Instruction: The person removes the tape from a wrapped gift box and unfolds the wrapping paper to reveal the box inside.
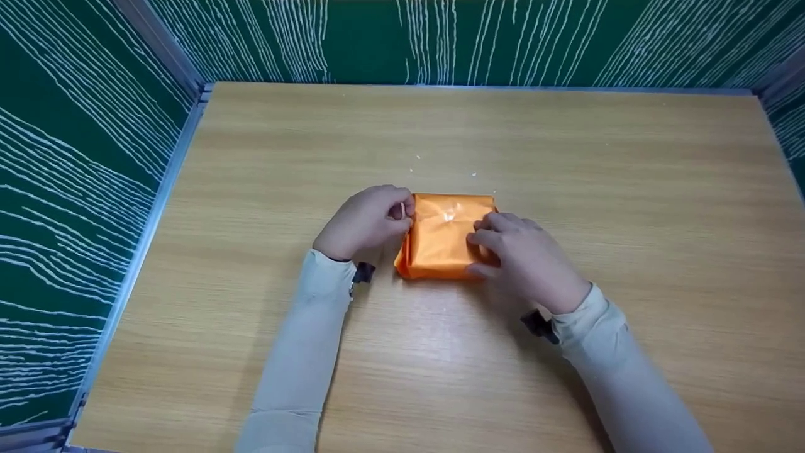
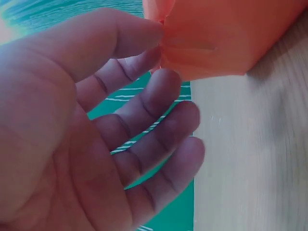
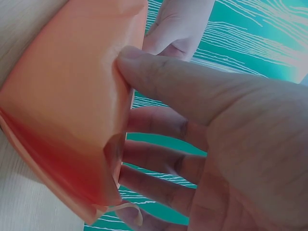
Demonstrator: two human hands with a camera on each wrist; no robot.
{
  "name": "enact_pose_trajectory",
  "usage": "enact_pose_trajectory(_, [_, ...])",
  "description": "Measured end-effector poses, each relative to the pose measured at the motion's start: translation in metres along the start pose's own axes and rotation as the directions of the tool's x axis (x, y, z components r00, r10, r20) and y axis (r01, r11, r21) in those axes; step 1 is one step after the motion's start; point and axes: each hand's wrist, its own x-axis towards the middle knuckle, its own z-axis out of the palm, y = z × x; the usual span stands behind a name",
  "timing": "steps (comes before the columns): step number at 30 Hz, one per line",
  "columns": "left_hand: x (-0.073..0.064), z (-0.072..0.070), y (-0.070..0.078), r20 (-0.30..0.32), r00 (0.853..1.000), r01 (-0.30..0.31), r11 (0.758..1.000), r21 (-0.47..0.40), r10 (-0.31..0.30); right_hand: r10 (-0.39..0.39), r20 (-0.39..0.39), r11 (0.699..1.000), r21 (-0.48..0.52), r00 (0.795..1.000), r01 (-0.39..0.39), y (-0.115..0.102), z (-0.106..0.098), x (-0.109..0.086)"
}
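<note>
An orange paper-wrapped package [image 1: 448,236] lies flat on the table, its top creased and shiny. At its left end, my left hand [image 1: 371,220] pinches the paper's edge between thumb and index finger; the other fingers curve loosely, as the left wrist view shows. My right hand [image 1: 525,261] rests on the package's right part, fairly straight fingers on the top. In the right wrist view its thumb [image 3: 159,79] touches the near side of the orange package [image 3: 72,82]. There the right end's paper stands open in a fold, with a thin pale strip [image 3: 132,206] curling off it.
The wooden table [image 1: 440,371] has a blue edging. A few tiny white scraps [image 1: 474,174] lie behind the package. Green panels with white streaks [image 1: 368,41] rise at the back, left and right.
</note>
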Motion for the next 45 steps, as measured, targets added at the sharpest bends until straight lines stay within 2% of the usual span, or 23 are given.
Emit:
enact_pose_trajectory(2, [0.0, 0.0, 0.002, -0.032, 0.999, -0.013, 0.999, 0.045, 0.014, 0.003, -0.002, 1.0, -0.001, 1.0, -0.003, 0.0, 0.0, 0.0])
enact_pose_trajectory(5, [0.002, 0.002, 0.006, -0.082, 0.995, -0.035, 0.987, 0.158, 0.048, 0.007, -0.004, 1.0, -0.004, 1.0, -0.007, 0.001, 0.0, -0.001])
enact_pose_trajectory(8, [0.002, 0.001, 0.01, -0.094, 0.994, -0.038, 0.974, 0.223, 0.061, -0.018, -0.029, 1.0, 0.0, 0.999, 0.018, 0.001, 0.001, -0.001])
enact_pose_trajectory(14, [-0.002, -0.003, 0.015, -0.016, 1.0, 0.029, 0.986, 0.167, -0.027, -0.056, -0.058, 0.998, 0.001, 0.997, 0.056, 0.001, 0.001, 0.0])
enact_pose_trajectory(17, [-0.001, -0.003, 0.013, -0.007, 0.999, 0.05, 0.989, 0.138, -0.05, -0.055, -0.056, 0.998, -0.003, 0.997, 0.055, 0.001, 0.001, 0.0])
enact_pose_trajectory(21, [0.001, 0.001, 0.009, -0.026, 0.999, 0.034, 0.992, 0.123, -0.031, -0.058, -0.055, 0.998, -0.016, 0.997, 0.058, 0.001, 0.001, 0.0])
enact_pose_trajectory(27, [0.002, 0.003, 0.011, -0.069, 0.998, 0.011, 0.987, 0.158, -0.001, -0.05, -0.058, 0.999, -0.014, 0.997, 0.049, 0.001, 0.001, -0.001])
enact_pose_trajectory(33, [0.001, 0.003, 0.016, -0.093, 0.996, 0.037, 0.978, 0.205, -0.018, -0.048, -0.06, 0.999, -0.009, 0.997, 0.048, 0.001, 0.001, -0.001])
enact_pose_trajectory(39, [0.001, 0.005, 0.023, -0.115, 0.991, 0.094, 0.957, 0.275, -0.064, -0.058, -0.076, 0.998, -0.02, 0.995, 0.056, 0.001, 0.003, -0.001])
enact_pose_trajectory(45, [0.001, 0.006, 0.023, -0.112, 0.989, 0.124, 0.949, 0.291, -0.095, -0.069, -0.082, 0.997, -0.035, 0.994, 0.066, -0.001, 0.004, -0.001])
